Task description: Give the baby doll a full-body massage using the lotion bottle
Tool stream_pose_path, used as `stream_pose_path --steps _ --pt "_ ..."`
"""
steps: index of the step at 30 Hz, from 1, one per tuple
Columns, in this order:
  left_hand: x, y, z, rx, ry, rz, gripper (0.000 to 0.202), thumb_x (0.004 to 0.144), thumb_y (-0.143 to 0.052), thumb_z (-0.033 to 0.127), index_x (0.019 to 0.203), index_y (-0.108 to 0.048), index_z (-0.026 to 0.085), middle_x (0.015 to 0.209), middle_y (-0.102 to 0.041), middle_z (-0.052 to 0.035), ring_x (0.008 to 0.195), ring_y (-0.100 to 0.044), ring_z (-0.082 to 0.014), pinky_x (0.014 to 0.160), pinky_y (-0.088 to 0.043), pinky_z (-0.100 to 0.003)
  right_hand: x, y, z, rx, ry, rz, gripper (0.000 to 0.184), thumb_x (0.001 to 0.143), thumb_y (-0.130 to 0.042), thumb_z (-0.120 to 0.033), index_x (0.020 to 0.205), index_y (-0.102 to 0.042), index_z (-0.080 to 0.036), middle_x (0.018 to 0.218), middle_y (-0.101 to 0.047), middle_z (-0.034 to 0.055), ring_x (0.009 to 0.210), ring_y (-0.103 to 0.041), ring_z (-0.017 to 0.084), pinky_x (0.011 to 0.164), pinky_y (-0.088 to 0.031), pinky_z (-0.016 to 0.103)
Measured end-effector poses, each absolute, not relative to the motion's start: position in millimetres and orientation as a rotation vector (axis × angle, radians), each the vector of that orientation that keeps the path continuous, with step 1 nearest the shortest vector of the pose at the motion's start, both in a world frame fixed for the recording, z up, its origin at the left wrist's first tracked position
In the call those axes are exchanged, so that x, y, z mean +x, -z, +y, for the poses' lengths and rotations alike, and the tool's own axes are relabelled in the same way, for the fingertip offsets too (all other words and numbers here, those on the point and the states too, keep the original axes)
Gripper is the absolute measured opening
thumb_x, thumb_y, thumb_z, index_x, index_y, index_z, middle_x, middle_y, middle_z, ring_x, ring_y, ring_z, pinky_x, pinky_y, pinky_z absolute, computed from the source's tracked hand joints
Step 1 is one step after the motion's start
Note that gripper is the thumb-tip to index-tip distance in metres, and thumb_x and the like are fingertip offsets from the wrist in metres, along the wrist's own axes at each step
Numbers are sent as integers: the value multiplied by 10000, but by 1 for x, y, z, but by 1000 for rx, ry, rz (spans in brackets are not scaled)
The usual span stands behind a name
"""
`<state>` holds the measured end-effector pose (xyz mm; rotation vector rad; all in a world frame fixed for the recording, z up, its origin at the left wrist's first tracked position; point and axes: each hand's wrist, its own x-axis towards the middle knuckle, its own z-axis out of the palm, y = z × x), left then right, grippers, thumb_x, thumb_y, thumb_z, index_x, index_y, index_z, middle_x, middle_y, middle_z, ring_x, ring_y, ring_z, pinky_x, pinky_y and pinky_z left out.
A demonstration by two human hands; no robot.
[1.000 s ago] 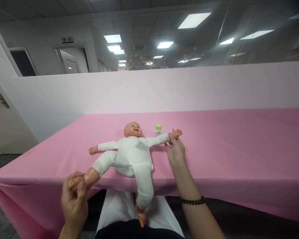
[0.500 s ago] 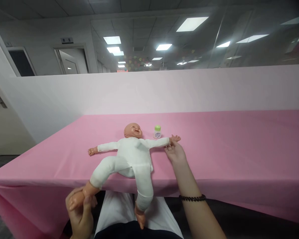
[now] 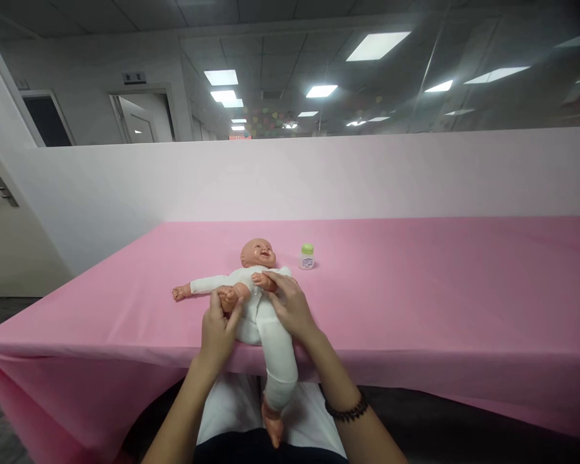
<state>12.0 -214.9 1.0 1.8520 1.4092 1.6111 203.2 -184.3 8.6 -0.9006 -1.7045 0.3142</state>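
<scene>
A baby doll point(image 3: 251, 327) with a white cloth body lies face up at the front edge of the pink-covered table. My left hand point(image 3: 218, 332) is closed round the doll's foot point(image 3: 228, 298), with that leg bent up over its belly. Over the chest, my right hand point(image 3: 292, 303) grips the doll's hand point(image 3: 264, 281), its arm folded inward. The doll's other arm point(image 3: 207, 284) stretches out to the left. Its other leg point(image 3: 279, 361) hangs over the table edge above my lap.
A small jar with a green lid point(image 3: 307, 256) stands on the pink tablecloth point(image 3: 439, 283), right of the doll's head. Behind the table runs a low white wall point(image 3: 328, 177) with glass above. A door point(image 3: 14, 225) is at the far left.
My left hand has brought the doll's foot up from below the table edge to its belly. My right hand has moved the doll's outstretched hand inward across its chest.
</scene>
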Motion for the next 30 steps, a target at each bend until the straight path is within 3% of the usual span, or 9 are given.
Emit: stream_pose_path --steps 6,9,12,16,20,22,26,28,30 --pt "-10 -4 -240 1766 -2020 1385 306 842 -685 445 981 -567 199 953 -672 -50 888 -673 -206 777 -551 -310 206 -24 -183 -780 -462 -1313 367 904 -656 -292 1270 -653 -269 1344 -654 71 1273 -585 226 1125 -425 405" --pt "-28 8 -262 1523 -2250 1398 344 801 -713 454 975 -559 201 970 -630 -39 761 -654 -173 674 -560 -299 217 -28 -178 -697 -525 -972 422 890 -675 -363 1294 -614 -258 1462 -564 82 1326 -544 205 1122 -425 370" --pt "-39 38 -287 1307 -2214 1426 416 783 -701 508 1031 -577 198 952 -641 -39 579 -603 -139 522 -524 -283 240 -12 -168 -725 -627 -661 514 831 -708 -387 1318 -567 -299 1506 -514 52 1292 -566 180 1020 -499 324" --pt "-36 86 -322 1269 -1994 1533 518 771 -678 551 1142 -609 197 743 -652 -14 485 -564 -156 488 -511 -304 273 30 -151 -838 -819 -391 497 842 -584 -363 1334 -518 -385 1362 -603 -2 1078 -668 117 849 -569 264" --pt "-24 120 -340 1175 -1965 1677 488 774 -653 575 1094 -631 208 944 -717 -81 617 -637 -195 545 -538 -321 286 48 -143 -842 -930 -279 449 857 -508 -333 1300 -519 -400 1229 -644 -17 982 -683 105 826 -581 261" --pt "-23 127 -338 1151 -1990 1690 517 741 -676 597 1061 -643 193 1000 -720 -91 576 -621 -177 514 -533 -316 283 40 -145 -811 -937 -221 478 851 -528 -315 1325 -513 -376 1245 -636 -6 1000 -676 111 840 -573 270" --pt "-29 110 -318 1233 -2109 1668 538 725 -711 562 1070 -644 154 875 -715 -67 489 -603 -160 468 -532 -311 264 6 -157 -757 -821 -373 521 826 -663 -361 1328 -538 -311 1359 -599 45 1114 -646 171 931 -535 358" --pt "-29 86 -303 1376 -2144 1654 471 755 -713 496 1069 -638 154 934 -725 -90 614 -685 -203 539 -571 -321 252 -11 -166 -727 -708 -592 526 814 -726 -393 1299 -554 -283 1423 -567 69 1215 -602 210 1006 -496 407" --pt "-22 59 -285 1606 -2130 1601 417 779 -702 470 1049 -651 156 1000 -737 -109 825 -733 -252 701 -608 -352 238 -22 -175 -698 -613 -861 470 849 -716 -395 1277 -568 -267 1443 -559 82 1294 -553 227 1077 -448 429"
